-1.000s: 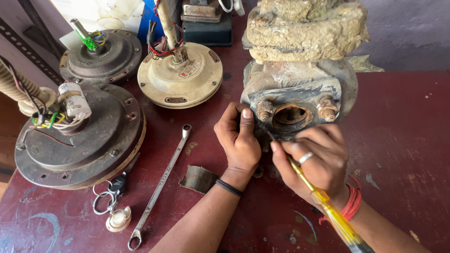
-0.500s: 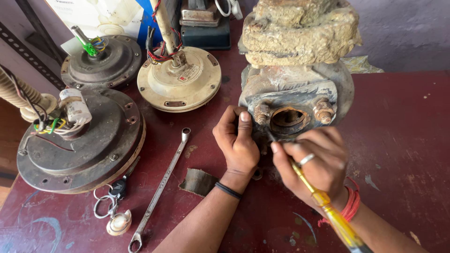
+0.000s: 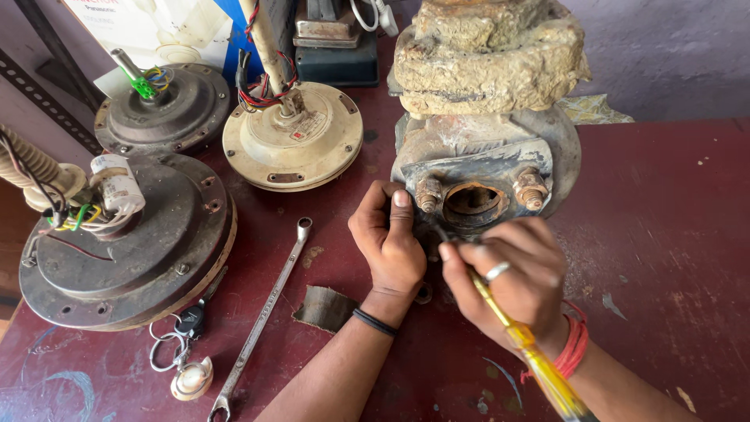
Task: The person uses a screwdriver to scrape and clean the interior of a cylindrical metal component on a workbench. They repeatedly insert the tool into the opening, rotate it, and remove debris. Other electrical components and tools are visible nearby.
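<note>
White and blue carton (image 3: 168, 31) at top left, small pale label (image 3: 306, 125) on cream fan motor (image 3: 293, 144)

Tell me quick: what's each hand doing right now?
Left hand: closed, braced against the rusty pump housing, holding nothing visible.
Right hand: closed on the yellow-handled screwdriver.

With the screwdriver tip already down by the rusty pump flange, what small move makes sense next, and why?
Probably pry gently at the flange's lower edge. The right hand angles the yellow screwdriver under the rusty flange, its tip hidden behind the fingers, while the left hand braces the flange's left side.
</note>
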